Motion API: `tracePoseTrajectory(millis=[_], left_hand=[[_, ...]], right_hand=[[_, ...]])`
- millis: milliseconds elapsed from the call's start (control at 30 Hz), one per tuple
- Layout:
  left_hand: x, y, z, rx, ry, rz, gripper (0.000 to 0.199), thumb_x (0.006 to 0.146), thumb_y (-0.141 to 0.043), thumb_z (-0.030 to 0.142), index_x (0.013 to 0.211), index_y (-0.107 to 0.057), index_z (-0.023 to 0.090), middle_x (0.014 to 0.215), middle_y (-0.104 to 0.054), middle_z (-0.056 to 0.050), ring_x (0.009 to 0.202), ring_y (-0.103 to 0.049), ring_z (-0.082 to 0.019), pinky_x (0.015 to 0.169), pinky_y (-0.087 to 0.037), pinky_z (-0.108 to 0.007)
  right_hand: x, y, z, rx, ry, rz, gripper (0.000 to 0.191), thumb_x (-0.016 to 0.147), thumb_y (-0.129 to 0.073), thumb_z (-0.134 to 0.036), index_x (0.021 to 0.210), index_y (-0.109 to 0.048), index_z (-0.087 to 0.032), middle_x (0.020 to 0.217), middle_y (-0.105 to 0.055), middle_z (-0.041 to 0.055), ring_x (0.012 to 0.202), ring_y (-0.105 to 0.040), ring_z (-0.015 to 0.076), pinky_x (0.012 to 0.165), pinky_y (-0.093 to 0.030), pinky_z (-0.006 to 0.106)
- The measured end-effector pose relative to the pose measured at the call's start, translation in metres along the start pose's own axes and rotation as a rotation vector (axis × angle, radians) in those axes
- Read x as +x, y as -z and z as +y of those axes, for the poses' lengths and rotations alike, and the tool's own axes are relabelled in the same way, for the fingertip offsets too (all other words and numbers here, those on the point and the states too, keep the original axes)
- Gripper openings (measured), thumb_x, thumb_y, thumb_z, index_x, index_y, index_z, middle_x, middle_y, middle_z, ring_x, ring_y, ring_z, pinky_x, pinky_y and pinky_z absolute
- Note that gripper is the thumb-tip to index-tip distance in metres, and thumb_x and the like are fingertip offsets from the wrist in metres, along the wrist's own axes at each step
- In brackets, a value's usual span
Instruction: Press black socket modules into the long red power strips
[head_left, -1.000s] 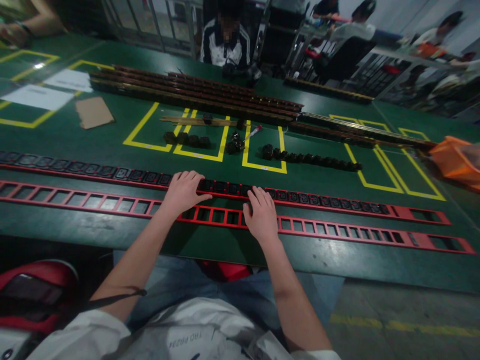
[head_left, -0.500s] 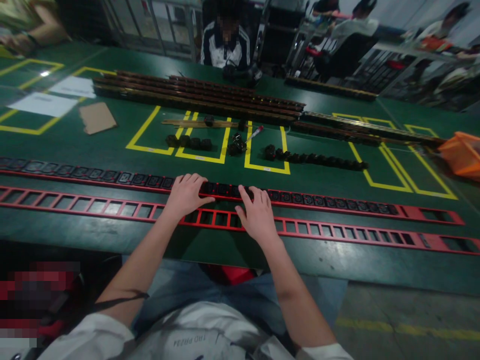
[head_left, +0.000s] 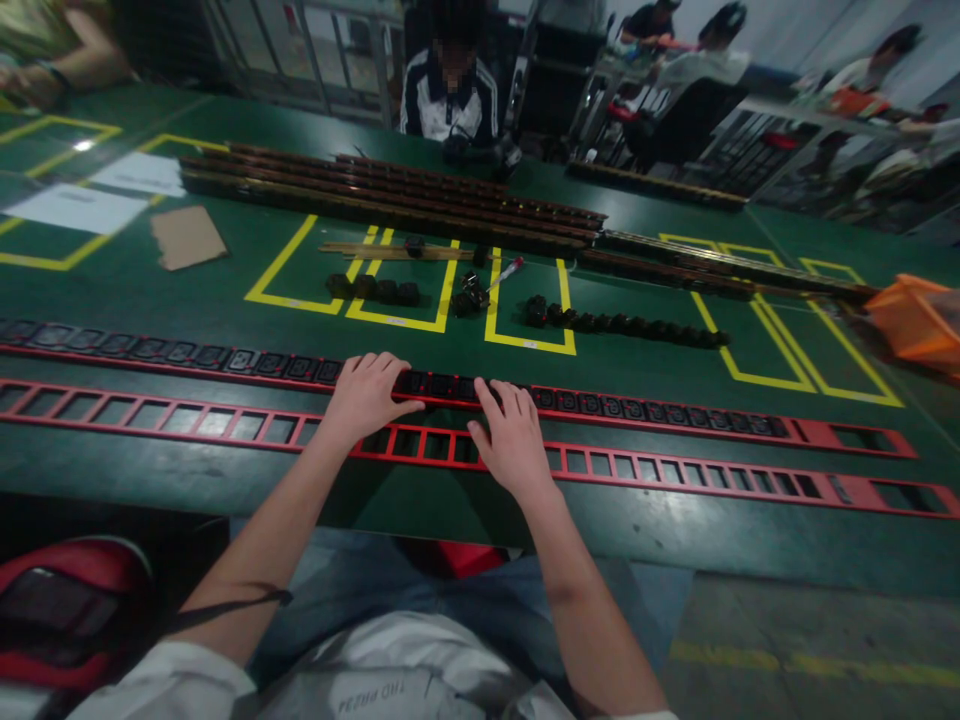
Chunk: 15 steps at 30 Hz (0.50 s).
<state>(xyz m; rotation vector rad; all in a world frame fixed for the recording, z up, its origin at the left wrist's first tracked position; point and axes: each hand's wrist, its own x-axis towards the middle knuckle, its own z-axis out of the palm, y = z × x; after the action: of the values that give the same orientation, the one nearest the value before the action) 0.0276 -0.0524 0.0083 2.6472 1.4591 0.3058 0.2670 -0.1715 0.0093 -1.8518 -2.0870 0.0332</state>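
Observation:
A long red strip (head_left: 817, 432) lies across the green table, its slots filled with black socket modules (head_left: 622, 408). My left hand (head_left: 369, 397) rests on this strip left of centre, fingers over the far edge and thumb stretched to the right. Over the same strip, my right hand (head_left: 510, 432) has its index finger and thumb apart, the fingertips at the modules. A few modules show between the two hands. Nearer to me, a second red strip (head_left: 622, 466) with open slots runs parallel, passing under my wrists.
Loose black modules (head_left: 637, 325) and a red-tipped tool (head_left: 506, 273) lie beyond the strips. Stacked dark rails (head_left: 390, 195) stretch behind them. Cardboard (head_left: 187, 238) is at left, an orange bin (head_left: 919, 318) at right. A person (head_left: 450, 95) sits opposite.
Both hands keep nearly the same pose on the filled strip. The view has shifted slightly, so the table's near items appear a little lower and to the left.

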Motion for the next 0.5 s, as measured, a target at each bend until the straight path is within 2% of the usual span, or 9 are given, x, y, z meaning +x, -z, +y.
tracePoseTrajectory(millis=[100, 200, 333, 400, 500], left_hand=[[0.0, 0.0, -0.001, 0.01, -0.009, 0.001, 0.051, 0.09, -0.074, 0.058, 0.125, -0.067, 0.022, 0.123, -0.07, -0.012, 0.116, -0.06, -0.036, 0.102, -0.041, -0.051], [0.001, 0.0, -0.002, 0.008, -0.008, 0.009, 0.052, 0.089, -0.074, 0.058, 0.125, -0.067, 0.021, 0.123, -0.07, -0.012, 0.116, -0.061, -0.036, 0.102, -0.041, -0.051], [0.0, -0.002, 0.002, -0.001, 0.01, -0.004, 0.05, 0.088, -0.074, 0.058, 0.125, -0.068, 0.025, 0.124, -0.07, -0.012, 0.118, -0.061, -0.036, 0.104, -0.041, -0.051], [-0.002, -0.002, 0.003, -0.026, 0.013, -0.004, 0.05, 0.088, -0.074, 0.058, 0.125, -0.068, 0.025, 0.125, -0.07, -0.012, 0.119, -0.06, -0.036, 0.105, -0.04, -0.052], [0.004, 0.002, -0.011, -0.157, -0.018, -0.01, 0.046, 0.094, -0.066, 0.057, 0.128, -0.066, 0.025, 0.132, -0.067, -0.01, 0.125, -0.06, -0.034, 0.108, -0.043, -0.049]], right_hand=[[0.0, 0.0, 0.001, 0.001, -0.001, -0.001, 0.05, 0.104, -0.054, -0.03, 0.153, -0.057, -0.021, 0.154, -0.054, 0.0164, 0.145, -0.045, 0.0339, 0.126, -0.036, 0.058], [0.0, -0.001, 0.001, 0.012, 0.002, 0.01, 0.06, 0.104, -0.054, -0.03, 0.162, -0.045, -0.022, 0.152, -0.055, 0.016, 0.144, -0.047, 0.0329, 0.125, -0.038, 0.058], [0.0, -0.002, 0.002, 0.004, 0.016, 0.01, 0.051, 0.104, -0.053, -0.03, 0.154, -0.056, -0.021, 0.153, -0.054, 0.0175, 0.144, -0.045, 0.0346, 0.124, -0.038, 0.06], [0.0, -0.002, 0.002, 0.006, 0.017, 0.019, 0.053, 0.104, -0.053, -0.03, 0.156, -0.054, -0.022, 0.153, -0.055, 0.0172, 0.144, -0.046, 0.0345, 0.123, -0.039, 0.06], [0.0, -0.002, 0.003, 0.007, 0.012, 0.033, 0.058, 0.103, -0.054, -0.03, 0.16, -0.048, -0.023, 0.151, -0.056, 0.0158, 0.142, -0.048, 0.0338, 0.123, -0.04, 0.06]])
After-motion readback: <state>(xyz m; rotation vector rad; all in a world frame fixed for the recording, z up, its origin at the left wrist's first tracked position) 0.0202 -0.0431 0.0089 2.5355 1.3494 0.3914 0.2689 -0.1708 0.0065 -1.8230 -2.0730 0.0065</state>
